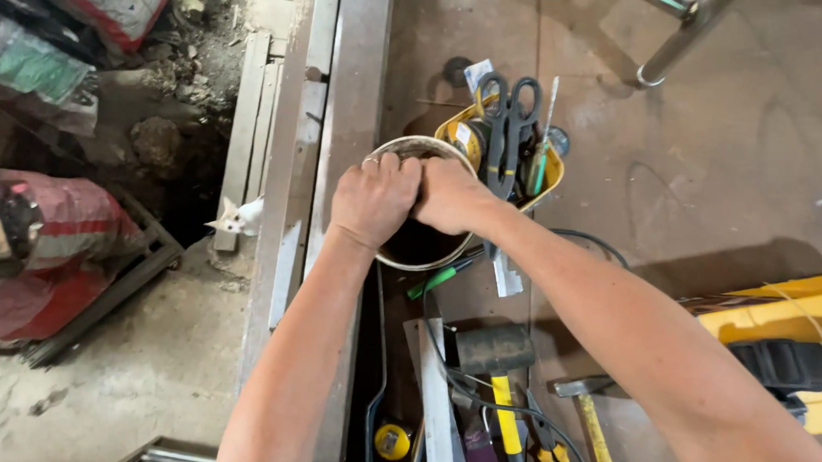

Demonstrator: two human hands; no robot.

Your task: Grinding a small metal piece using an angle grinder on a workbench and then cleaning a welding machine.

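My left hand (372, 200) and my right hand (450, 194) meet knuckle to knuckle over a round metal can (405, 148) with a pale rim that stands on a brown metal workbench (709, 179). Both fists are closed, fingers curled down into the can's mouth. What they grip inside is hidden. A ring shows on my left hand. Right behind the can stands a yellow tub (550, 177) holding black-handled shears (508, 124) and other small tools.
A rubber mallet (495, 350), a yellow-handled hammer (592, 433), pliers (549, 459), a green-handled tool (441, 279), a tape measure (392, 440) and black cable lie near the front. A yellow case (795, 317) sits right. Long steel bars (344, 80) border the bench's left edge. A white kitten (238, 216) sits below.
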